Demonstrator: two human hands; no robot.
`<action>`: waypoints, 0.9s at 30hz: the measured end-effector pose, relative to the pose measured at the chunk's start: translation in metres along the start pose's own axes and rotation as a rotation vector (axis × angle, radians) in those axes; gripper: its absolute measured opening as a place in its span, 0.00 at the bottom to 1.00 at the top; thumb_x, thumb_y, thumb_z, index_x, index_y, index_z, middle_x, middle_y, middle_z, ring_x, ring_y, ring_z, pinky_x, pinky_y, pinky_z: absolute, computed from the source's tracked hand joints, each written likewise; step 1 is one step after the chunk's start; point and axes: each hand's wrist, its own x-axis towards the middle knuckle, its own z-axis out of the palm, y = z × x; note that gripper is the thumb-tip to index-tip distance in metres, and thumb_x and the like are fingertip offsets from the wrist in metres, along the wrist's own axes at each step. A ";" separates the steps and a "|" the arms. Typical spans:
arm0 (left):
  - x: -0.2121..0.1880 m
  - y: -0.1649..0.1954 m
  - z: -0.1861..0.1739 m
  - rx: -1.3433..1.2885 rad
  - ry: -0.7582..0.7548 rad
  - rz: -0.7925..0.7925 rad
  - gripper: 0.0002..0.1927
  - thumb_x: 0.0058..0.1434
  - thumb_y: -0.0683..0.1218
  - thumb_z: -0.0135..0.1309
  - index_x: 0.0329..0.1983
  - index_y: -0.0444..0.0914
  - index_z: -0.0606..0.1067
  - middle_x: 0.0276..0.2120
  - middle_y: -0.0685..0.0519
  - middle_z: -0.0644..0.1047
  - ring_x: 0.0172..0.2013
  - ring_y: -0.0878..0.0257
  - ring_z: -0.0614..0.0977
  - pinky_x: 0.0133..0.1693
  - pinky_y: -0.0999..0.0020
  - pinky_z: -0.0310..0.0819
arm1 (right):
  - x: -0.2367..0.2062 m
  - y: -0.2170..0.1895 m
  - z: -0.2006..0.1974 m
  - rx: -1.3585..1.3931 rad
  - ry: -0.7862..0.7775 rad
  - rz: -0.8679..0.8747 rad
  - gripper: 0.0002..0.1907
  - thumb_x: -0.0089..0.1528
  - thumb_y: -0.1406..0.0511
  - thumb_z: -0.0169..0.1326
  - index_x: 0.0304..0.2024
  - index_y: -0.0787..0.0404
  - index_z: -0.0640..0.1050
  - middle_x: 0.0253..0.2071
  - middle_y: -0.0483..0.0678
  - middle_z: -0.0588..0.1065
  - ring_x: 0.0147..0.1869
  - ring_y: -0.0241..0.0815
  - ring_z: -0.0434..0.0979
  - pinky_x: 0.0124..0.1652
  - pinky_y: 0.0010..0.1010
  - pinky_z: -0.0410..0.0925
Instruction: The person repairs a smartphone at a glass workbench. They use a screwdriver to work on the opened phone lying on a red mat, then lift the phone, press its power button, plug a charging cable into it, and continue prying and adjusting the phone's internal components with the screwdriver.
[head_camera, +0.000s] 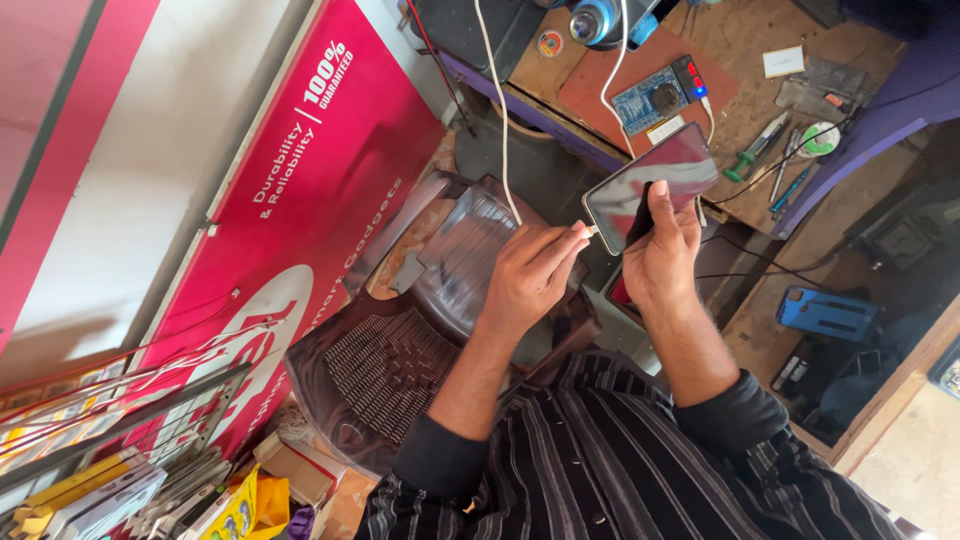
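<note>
just ahead of the right hand (662, 258), a dark-screened phone (652, 184), gripped from beneath with the thumb laid up across its glass and the fingers curled behind. left hand (530, 270) close beside it, fingertips pinched shut on the small white plug (586, 231) of a white cable (497, 100), plug tip touching the phone's lower edge, hard to tell whether fully seated. cable running up and away from the left hand toward the far side of the table (740, 40). beyond the phone, past the right hand's fingertips, a blue circuit board (648, 100) with a small lit display, resting on a reddish mat. off to the right of the right hand, green-handled screwdrivers (755, 150) lying on the table. below the left hand, a brown plastic chair (420, 330), well apart. to the left hand's left, a pink signboard (310, 200) leaning against the wall. both forearms in dark striped sleeves pushed up.
</note>
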 end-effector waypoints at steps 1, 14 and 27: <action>0.000 0.000 0.000 0.005 -0.002 -0.004 0.16 0.62 0.36 0.64 0.53 0.34 0.77 0.43 0.49 0.81 0.39 0.55 0.82 0.42 0.61 0.76 | 0.000 0.000 0.002 -0.011 -0.003 -0.013 0.13 0.72 0.68 0.52 0.59 0.61 0.71 0.53 0.45 0.77 0.57 0.37 0.79 0.58 0.34 0.74; 0.001 -0.001 -0.001 0.058 -0.007 -0.017 0.15 0.63 0.36 0.64 0.53 0.34 0.77 0.42 0.50 0.81 0.36 0.55 0.82 0.41 0.62 0.75 | 0.001 -0.001 0.011 -0.034 -0.016 -0.045 0.15 0.73 0.66 0.52 0.61 0.62 0.70 0.56 0.47 0.76 0.59 0.40 0.78 0.60 0.35 0.73; -0.018 -0.012 0.017 -0.037 0.085 -0.140 0.18 0.60 0.28 0.56 0.52 0.33 0.78 0.42 0.49 0.82 0.40 0.56 0.85 0.43 0.66 0.82 | -0.008 0.008 0.014 -0.259 -0.023 -0.298 0.19 0.74 0.71 0.55 0.65 0.64 0.65 0.58 0.48 0.73 0.60 0.36 0.74 0.61 0.29 0.68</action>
